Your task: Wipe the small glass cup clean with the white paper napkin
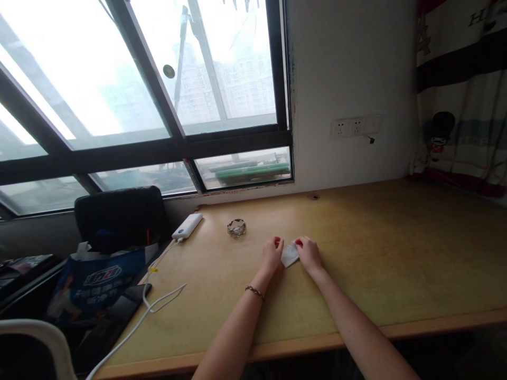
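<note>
Both my hands rest on the wooden desk (pixel 376 253) with a small white folded piece of paper (pixel 289 255) between them. My left hand (pixel 272 252) has its fingers curled down onto the paper's left edge. My right hand (pixel 308 252) pinches the paper's right edge with bent fingers. A beaded bracelet sits on my left wrist. The paper lies flat on the desk, partly hidden by my fingertips.
A small metal ring-shaped holder (pixel 236 227) stands behind my hands. A white power bank (pixel 187 226) with a white cable (pixel 158 301) lies at the desk's left. A black chair (pixel 121 214) and blue bag (pixel 99 279) stand left. Wall sockets (pixel 350 127) are above.
</note>
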The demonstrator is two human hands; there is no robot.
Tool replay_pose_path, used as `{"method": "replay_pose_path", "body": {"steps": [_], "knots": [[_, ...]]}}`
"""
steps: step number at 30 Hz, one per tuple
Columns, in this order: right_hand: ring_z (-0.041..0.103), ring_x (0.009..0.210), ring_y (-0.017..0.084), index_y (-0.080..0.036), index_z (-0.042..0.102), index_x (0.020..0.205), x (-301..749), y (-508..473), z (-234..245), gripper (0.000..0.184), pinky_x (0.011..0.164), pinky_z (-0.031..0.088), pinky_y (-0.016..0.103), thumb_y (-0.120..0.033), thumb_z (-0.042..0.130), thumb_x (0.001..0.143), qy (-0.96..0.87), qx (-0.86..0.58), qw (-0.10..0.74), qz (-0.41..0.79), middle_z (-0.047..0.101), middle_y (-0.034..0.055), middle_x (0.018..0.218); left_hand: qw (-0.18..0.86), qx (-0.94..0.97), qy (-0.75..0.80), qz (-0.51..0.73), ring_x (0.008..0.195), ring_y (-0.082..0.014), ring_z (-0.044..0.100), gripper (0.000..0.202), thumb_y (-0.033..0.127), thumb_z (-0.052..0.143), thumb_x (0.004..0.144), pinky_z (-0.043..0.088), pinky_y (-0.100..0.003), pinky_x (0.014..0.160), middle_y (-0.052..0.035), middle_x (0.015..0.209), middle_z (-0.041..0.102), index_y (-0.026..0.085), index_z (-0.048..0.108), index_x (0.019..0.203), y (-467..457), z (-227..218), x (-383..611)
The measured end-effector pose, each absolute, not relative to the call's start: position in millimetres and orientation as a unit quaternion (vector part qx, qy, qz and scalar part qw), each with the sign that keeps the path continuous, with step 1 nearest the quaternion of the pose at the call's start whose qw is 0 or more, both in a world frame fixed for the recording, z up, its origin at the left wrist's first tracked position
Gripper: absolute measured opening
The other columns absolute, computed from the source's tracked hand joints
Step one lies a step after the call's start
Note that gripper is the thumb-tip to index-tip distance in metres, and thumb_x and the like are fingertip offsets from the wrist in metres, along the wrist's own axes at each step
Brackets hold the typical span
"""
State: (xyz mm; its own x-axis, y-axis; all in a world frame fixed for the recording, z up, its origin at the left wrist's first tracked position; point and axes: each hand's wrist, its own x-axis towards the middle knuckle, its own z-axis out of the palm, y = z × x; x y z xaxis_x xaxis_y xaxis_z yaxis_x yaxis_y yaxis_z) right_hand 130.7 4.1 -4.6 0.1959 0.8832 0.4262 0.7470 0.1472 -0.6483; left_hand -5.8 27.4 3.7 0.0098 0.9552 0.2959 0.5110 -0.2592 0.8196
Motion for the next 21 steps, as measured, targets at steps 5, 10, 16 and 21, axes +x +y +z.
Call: {"method": "replay_pose_path", "body": {"steps": [5,10,16,21], "knots": [[0.055,0.064,0.015,-0.017,0.058,0.071,132,7,0,0.011,0.062,0.042,0.025,-0.020,0.046,0.070,-0.555,-0.594,0.565,0.137,0.060,0.0031,0.071,0.444,0.635,0.451,0.443,0.052,-0.0116,0.047,0.039,0.046,0.049,0.070,0.033,-0.021,0.048,-0.0038,0.057,0.056,0.009,0.061,0.066,26,7,4],[0.055,0.068,0.014,-0.017,0.058,0.073,134,7,5,0.012,0.063,0.045,0.025,-0.023,0.049,0.069,-0.512,-0.557,0.634,0.161,0.059,0.0056,0.079,0.557,0.572,0.410,0.441,0.045,-0.0077,0.042,0.041,0.048,0.057,0.063,0.030,-0.019,0.043,-0.0014,0.053,0.053,0.008,0.060,0.066,21,8,6],[0.056,0.067,0.016,-0.015,0.058,0.077,130,5,10,0.023,0.061,0.047,0.028,-0.035,0.053,0.068,-0.433,-0.558,0.659,0.258,0.059,0.0076,0.080,0.343,0.640,0.467,0.505,0.056,-0.0125,0.053,0.031,0.040,0.047,0.075,0.038,-0.020,0.050,-0.0041,0.063,0.060,0.012,0.061,0.073,14,13,4],[0.059,0.067,0.016,-0.014,0.059,0.078,119,7,4,0.032,0.061,0.048,0.027,-0.042,0.057,0.064,-0.398,-0.438,0.645,0.482,0.063,0.0066,0.077,0.199,0.770,0.406,0.449,0.087,-0.0173,0.056,0.022,0.025,0.044,0.079,0.042,-0.029,0.078,-0.0068,0.098,0.061,0.021,0.061,0.093,-3,24,10]]}}
